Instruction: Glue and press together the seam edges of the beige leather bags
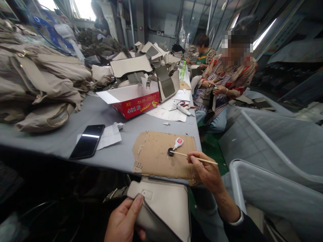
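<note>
My right hand (205, 169) pinches a thin wooden stick (194, 158), its tip down in a small black cap (171, 152). Against that cap leans a little white glue bottle (179, 143) with a red label. Both rest on a piece of brown cardboard (153, 151) at the table edge. Below, my left hand (125, 215) grips a beige leather bag piece (169, 201) with dark edging, thumb on top beside a small rectangular recess. A metal buckle on a dark strap (114, 194) sticks out left of it. Part of the left fingers is hidden under the piece.
A black phone (87, 141) lies on white paper to the left. Behind the cardboard are a red glue box (136, 102) and pliers (179, 105). Beige bags (42, 80) pile up at left. A co-worker (227, 74) sits at right, near a white-railed cart (272, 168).
</note>
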`<state>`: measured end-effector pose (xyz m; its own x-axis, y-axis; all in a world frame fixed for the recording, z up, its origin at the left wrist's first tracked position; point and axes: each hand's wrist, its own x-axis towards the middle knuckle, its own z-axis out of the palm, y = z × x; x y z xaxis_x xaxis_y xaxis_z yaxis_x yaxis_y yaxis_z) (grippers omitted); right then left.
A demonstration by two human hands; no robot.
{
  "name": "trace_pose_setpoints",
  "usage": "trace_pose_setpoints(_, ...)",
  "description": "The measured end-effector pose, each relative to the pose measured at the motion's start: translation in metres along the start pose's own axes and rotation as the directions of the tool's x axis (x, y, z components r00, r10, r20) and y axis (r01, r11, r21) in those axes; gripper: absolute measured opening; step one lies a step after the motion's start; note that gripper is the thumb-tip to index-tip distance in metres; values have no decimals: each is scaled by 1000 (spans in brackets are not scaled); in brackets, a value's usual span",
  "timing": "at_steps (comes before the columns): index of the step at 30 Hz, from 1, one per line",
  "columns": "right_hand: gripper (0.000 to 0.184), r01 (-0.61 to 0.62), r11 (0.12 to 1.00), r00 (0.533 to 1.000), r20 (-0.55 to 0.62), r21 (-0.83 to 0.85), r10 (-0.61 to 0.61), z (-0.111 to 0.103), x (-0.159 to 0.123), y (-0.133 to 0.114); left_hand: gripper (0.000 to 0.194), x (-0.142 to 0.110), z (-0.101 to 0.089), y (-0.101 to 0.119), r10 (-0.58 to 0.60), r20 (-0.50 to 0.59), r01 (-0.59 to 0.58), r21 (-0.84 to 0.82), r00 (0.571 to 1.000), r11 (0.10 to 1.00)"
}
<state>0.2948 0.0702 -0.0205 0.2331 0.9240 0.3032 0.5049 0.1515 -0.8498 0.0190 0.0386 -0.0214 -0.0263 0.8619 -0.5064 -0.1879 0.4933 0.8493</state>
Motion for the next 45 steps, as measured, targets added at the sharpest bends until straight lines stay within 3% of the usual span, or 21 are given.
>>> trace_pose_setpoints(7, 24, 83, 995, 997, 13, -46, -82, 6, 9, 2, 57, -5, 4, 3, 28, 17, -27, -22, 999, 999)
trace_pose_setpoints(12, 26, -37, 998, 999, 19, 57, 36, 7, 5, 11, 55, 2, 2, 1, 26, 71, -27, 9, 997, 1000)
trace_pose_setpoints(16, 25, -130, 973, 983, -103, 191, 152, 6, -1, 13, 50, 0, 0, -3, 80, 111, -84, 33, 991, 996)
trace_pose_setpoints(20, 19, -142, 923, 957, -189, 358, 220, 5, -11, 3, 47, -4, -3, -5, 80, 121, -88, 57, 989, 995)
trace_pose_setpoints(22, 19, -187, 845, 951, -125, 501, 284, 9, -19, -5, 48, -6, -4, -5, 86, 122, -94, 66, 989, 993)
trace_pose_setpoints(25, 26, -335, 712, 930, 95, 617, 355, 18, -33, -17, 48, -10, -7, -8, 90, 124, -101, 90, 988, 991)
trace_pose_setpoints(30, 23, -487, 681, 869, 383, 547, 314, 20, -42, -29, 49, -25, -20, -13, 92, 105, -105, 125, 990, 987)
trace_pose_setpoints(38, 19, -526, 671, 814, 538, 523, 219, 19, -41, -38, 58, -42, -34, -16, 55, 115, -66, 92, 992, 994)
trace_pose_setpoints(45, 17, -511, 695, 804, 567, 506, 179, 28, -52, -44, 53, -41, -42, -23, 44, 178, -48, 14, 983, 999)
